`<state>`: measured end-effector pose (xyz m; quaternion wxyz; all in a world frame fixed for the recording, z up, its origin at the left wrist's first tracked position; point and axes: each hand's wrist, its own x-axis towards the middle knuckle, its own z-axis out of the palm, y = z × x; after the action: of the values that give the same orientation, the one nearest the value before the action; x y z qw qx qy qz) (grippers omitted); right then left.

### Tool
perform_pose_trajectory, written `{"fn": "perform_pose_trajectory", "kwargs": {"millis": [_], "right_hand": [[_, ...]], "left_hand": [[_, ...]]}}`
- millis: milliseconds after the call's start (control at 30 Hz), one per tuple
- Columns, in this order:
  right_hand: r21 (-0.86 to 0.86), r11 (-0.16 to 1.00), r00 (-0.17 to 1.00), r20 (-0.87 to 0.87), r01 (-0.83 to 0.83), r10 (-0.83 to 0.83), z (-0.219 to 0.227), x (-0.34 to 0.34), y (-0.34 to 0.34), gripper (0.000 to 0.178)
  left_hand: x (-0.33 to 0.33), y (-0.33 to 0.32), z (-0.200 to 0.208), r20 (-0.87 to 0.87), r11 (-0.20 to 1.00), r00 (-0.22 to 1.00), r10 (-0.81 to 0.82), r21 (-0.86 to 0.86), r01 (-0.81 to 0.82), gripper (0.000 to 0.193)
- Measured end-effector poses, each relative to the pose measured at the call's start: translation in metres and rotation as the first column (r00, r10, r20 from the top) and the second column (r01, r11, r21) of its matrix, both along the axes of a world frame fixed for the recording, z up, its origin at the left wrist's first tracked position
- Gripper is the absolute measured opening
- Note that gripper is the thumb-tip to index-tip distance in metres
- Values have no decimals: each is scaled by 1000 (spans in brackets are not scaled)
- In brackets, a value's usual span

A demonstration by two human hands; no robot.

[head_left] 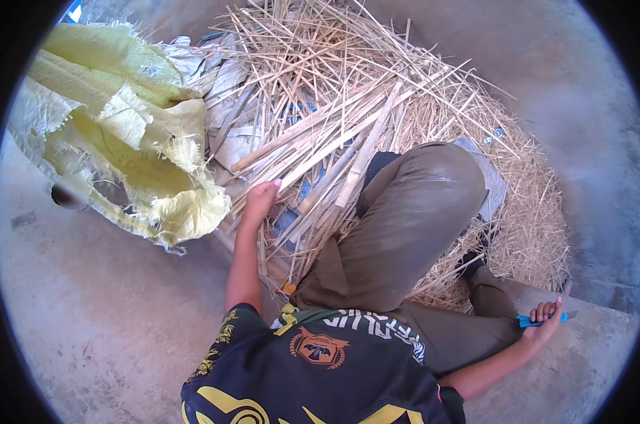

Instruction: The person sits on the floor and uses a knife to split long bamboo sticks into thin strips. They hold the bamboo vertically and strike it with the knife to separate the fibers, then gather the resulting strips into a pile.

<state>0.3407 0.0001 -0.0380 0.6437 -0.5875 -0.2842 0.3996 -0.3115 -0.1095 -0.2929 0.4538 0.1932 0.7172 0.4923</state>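
Note:
My left hand is closed at the near end of a pale split bamboo strip, which slants away to the upper right over the heap. Most of its fingers are hidden behind the back of the hand. Out at the lower right, beside my bent leg, my right hand is wrapped round a knife with a blue handle. A short part of its blade shows past the fingers. Several thicker bamboo pieces lie between my left hand and my knee.
A large heap of thin strips and shavings curves round my legs. To the left lies a frayed yellow woven sack, crumpled and torn. Greyish cloth shows beneath the strips. Concrete floor surrounds everything.

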Motion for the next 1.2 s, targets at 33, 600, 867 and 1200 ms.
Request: {"fn": "perform_pose_trajectory", "kwargs": {"millis": [33,600,867,1200], "right_hand": [[2,1000,1000,-2,-4,4,-1,2,0,36],[37,999,1000,-12,4,-3,-3,2,-2,37],[18,1000,1000,0,6,-6,4,0,-7,37],[11,1000,1000,-1,-10,10,-1,-1,-4,37]], "left_hand": [[-7,2,4,-42,1000,999,-4,12,4,38],[-13,4,23,414,1000,910,21,-27,-10,29],[23,-8,-34,869,998,494,-41,59,-21,24],[-73,24,54,-116,997,993,23,82,-13,23]]}}
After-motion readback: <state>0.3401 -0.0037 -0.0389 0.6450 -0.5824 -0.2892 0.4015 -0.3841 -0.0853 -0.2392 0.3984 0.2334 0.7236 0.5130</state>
